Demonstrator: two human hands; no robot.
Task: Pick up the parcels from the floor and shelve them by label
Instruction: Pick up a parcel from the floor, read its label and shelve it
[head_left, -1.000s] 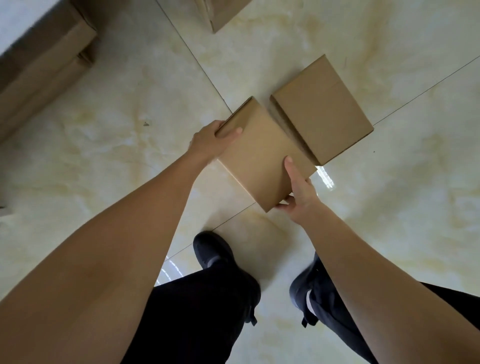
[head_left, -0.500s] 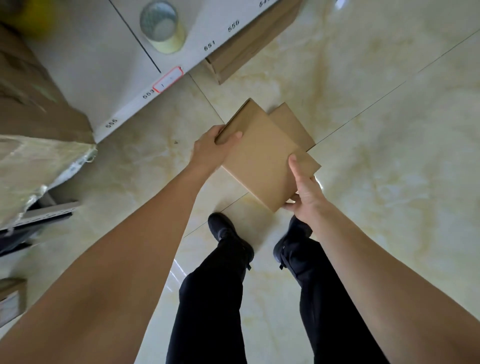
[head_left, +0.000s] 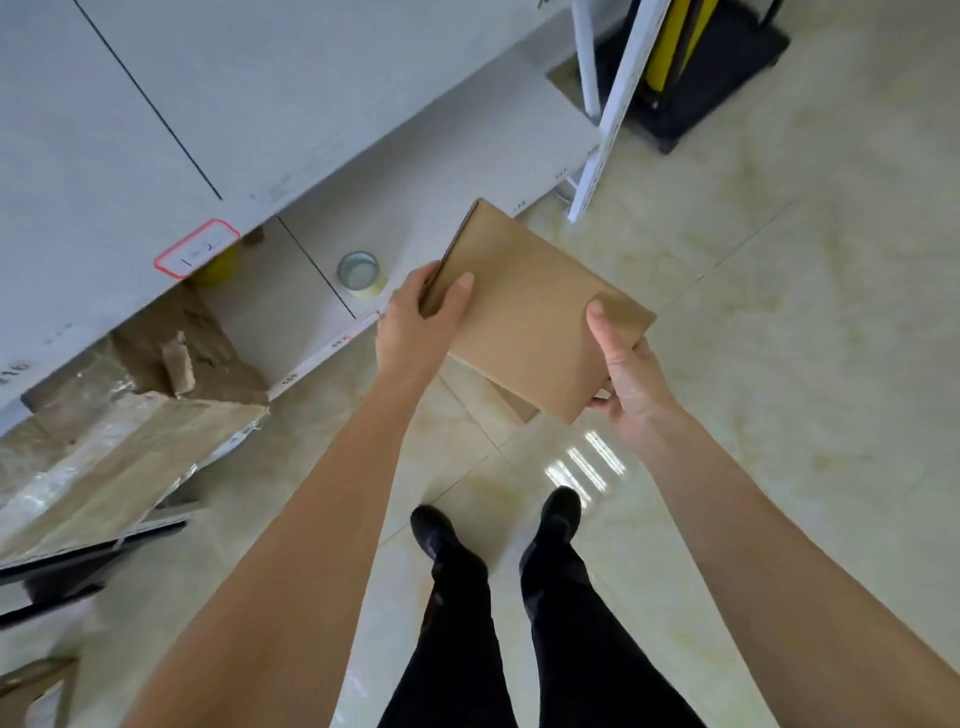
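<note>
Flat plain brown cardboard parcel

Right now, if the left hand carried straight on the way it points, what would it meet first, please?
The left hand, gripping the cardboard parcel, points up and away toward the white shelf. It would probably reach that shelf board, passing right of the tape roll; depth is unclear.

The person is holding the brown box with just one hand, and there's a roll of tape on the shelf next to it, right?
Not quite. The head view shows both hands on the brown box: the left hand grips its left edge and the right hand holds its near right corner. The rest is right: a roll of tape sits on the shelf just left of the box.
</note>
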